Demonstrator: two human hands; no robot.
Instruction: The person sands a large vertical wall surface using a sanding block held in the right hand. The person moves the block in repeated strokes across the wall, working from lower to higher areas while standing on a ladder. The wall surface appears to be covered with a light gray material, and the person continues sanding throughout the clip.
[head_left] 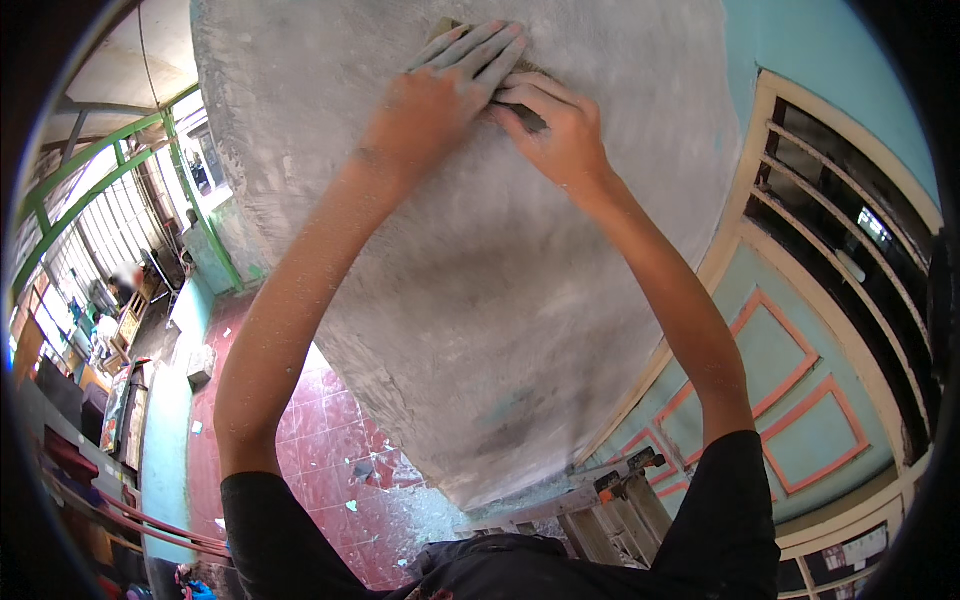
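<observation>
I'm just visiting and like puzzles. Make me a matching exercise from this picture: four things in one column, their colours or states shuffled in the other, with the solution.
Things:
1. Pad
2. Wall
3. Floor
4. Door

Descriptions:
A. Red and tiled, with pale bits scattered on it
B. Blue-green, with orange-pink outlined panels
C. Mostly covered by the left hand and right hand
D. Grey and patchy, behind both hands

Right pairs: 1-C, 2-D, 3-A, 4-B
</observation>
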